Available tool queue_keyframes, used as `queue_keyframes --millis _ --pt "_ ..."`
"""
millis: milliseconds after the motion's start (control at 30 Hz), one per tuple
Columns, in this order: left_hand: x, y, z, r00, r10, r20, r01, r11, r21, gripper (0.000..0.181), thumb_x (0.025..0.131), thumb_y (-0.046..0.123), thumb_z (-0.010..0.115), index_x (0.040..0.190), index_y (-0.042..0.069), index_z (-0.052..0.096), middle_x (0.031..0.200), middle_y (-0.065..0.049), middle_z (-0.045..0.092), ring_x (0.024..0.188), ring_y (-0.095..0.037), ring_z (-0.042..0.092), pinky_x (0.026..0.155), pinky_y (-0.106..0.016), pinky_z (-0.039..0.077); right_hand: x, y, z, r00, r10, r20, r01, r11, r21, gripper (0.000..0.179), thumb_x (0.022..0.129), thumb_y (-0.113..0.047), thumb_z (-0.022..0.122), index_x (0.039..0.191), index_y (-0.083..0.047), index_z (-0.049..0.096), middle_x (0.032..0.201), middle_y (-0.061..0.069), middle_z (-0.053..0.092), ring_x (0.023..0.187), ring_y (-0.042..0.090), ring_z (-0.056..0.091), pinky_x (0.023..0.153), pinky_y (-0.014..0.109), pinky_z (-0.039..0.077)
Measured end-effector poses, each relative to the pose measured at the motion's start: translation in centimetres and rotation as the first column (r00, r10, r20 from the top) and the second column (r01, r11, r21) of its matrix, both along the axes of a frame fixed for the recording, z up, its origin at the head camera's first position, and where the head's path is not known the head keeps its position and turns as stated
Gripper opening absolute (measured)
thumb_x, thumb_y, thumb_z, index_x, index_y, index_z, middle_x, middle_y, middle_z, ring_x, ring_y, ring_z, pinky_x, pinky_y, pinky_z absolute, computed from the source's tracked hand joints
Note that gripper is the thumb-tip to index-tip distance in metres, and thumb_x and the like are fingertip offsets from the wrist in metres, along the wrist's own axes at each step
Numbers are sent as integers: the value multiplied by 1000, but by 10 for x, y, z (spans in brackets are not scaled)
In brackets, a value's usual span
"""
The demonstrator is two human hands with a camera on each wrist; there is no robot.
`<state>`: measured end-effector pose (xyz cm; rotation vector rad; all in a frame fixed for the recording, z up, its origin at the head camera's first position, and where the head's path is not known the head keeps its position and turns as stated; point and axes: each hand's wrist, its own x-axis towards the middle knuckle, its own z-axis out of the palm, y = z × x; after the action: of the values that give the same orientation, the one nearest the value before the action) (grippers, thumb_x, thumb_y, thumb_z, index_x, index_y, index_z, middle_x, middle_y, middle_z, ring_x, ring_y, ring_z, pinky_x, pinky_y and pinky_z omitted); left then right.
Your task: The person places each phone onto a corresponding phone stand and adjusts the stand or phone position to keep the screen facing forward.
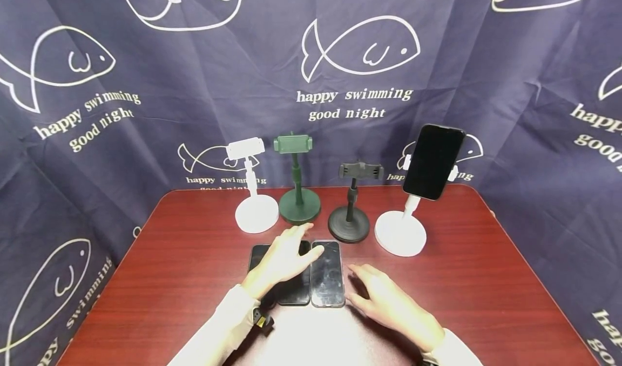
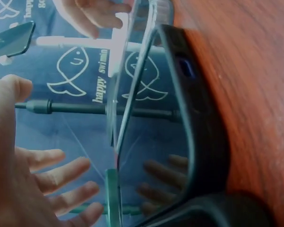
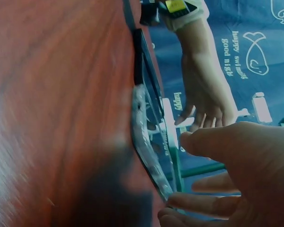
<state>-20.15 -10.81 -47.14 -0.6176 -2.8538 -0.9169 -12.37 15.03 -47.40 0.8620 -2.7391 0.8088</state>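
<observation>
Three smartphones lie side by side on the table: a black one at left [image 1: 258, 254], a black-cased one in the middle [image 1: 295, 295] and one in a clear case [image 1: 328, 279]. Over the black phones hovers my left hand [image 1: 284, 258], its fingers spread and holding nothing; the left wrist view shows a gap beneath it. It hides much of both. My right hand [image 1: 389, 304] is beside the clear-cased phone, fingers loosely extended. In the right wrist view its fingertips [image 3: 175, 201] come close to that phone's edge [image 3: 144, 137]; contact I cannot tell.
Behind the phones stand phone holders: a white one [image 1: 256, 214], a green one [image 1: 299, 205], a black one [image 1: 349, 224] and another white one [image 1: 400, 233]. The right white holder carries a large black phone [image 1: 434, 162]. A patterned curtain [image 1: 359, 47] hangs behind the red-brown table [image 1: 180, 269].
</observation>
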Motion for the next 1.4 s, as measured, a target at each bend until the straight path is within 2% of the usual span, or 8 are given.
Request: queue_keyframes --millis 200,300,467,767,933,1133,1233,1400 --pt "-7 9 -7 1000 5 5 -5 994 -105 68 98 60 55 147 13 54 136 -7 65 132 -32 56 108 -61 40 4 -5 -6 999 -31 -14 31 999 -6 37 82 -19 82 112 -1 69 99 7 69 90 18 66 80 36 56" --pt "-9 14 -11 1000 -6 -11 4 988 -155 65 101 60 49 144 12 56 127 -7 66 127 -31 58 103 -58 43 4 -7 -7 998 -49 35 50 998 -31 24 81 -19 83 93 -6 66 83 0 59 74 8 52 67 27 48" --pt "-10 19 -17 999 -9 -50 -1 981 -194 56 106 52 44 138 10 61 128 -11 67 124 -33 59 98 -56 45 5 -11 -8 993 -59 106 68 993 -92 30 79 -17 83 76 -13 53 72 -4 46 67 2 37 59 21 35" --pt "-10 23 -29 994 12 -110 -42 961 -273 39 108 40 45 123 15 71 118 -6 68 111 -29 60 89 -49 44 9 -19 -14 982 -74 172 94 989 -113 31 81 -26 83 76 -15 54 72 -7 47 65 -1 37 58 20 36" --pt "-9 23 -27 989 8 -149 -53 953 -297 36 106 41 52 119 14 73 113 -5 67 107 -29 60 85 -49 44 9 -24 -14 974 -100 201 120 989 -89 29 82 -34 84 86 -16 62 73 -7 50 68 2 43 60 22 38" --pt "-8 24 -19 998 -2 -67 -21 942 -336 41 104 46 54 123 13 71 118 -7 63 108 -32 57 87 -51 42 8 -31 -14 955 -150 257 170 984 -59 27 82 -40 83 92 -20 67 73 -8 53 67 3 45 60 23 38" --pt "-8 25 -15 1000 0 -25 -9 936 -351 42 104 46 55 122 12 70 120 -8 61 110 -33 57 89 -51 42 8 -32 -15 957 -156 243 176 982 -62 26 81 -37 85 90 -20 67 72 -8 53 66 2 45 59 23 38" --pt "-8 26 -15 1000 -3 -18 -4 924 -383 41 100 45 62 123 12 70 122 -9 61 111 -32 57 90 -50 42 9 -34 -16 960 -166 224 181 982 -52 29 78 -34 88 92 -19 68 72 -9 52 65 2 44 58 23 38"
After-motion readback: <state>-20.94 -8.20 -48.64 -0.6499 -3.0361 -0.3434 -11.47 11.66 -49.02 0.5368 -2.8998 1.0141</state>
